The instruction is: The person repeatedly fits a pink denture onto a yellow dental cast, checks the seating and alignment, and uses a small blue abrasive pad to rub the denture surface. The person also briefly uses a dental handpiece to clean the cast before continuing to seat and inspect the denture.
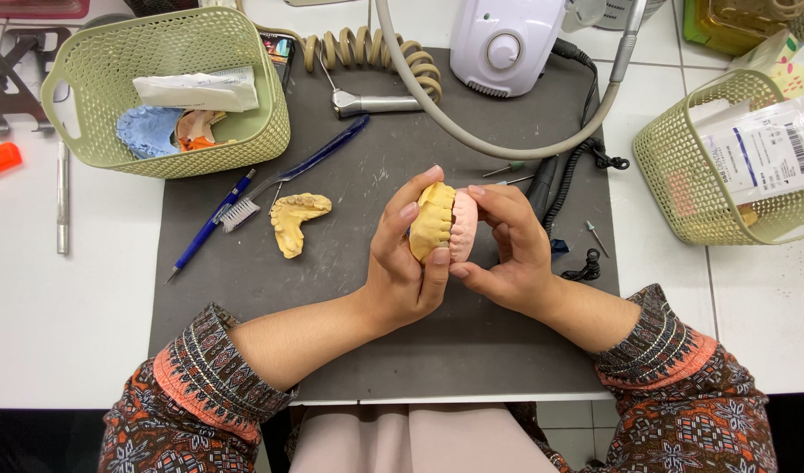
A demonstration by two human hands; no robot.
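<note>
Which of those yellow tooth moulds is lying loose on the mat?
The yellow mould beside the toothbrush, left of the hands. The other yellow mould is held in the left hand, pressed against a pink one.

i've got a dark mat (332,280) with a spare yellow cast (295,219), a toothbrush (288,180) and a blue pen (211,226) on it, a green basket (244,140) top left, another basket (673,175) right, a white machine (502,39) up top.
</note>
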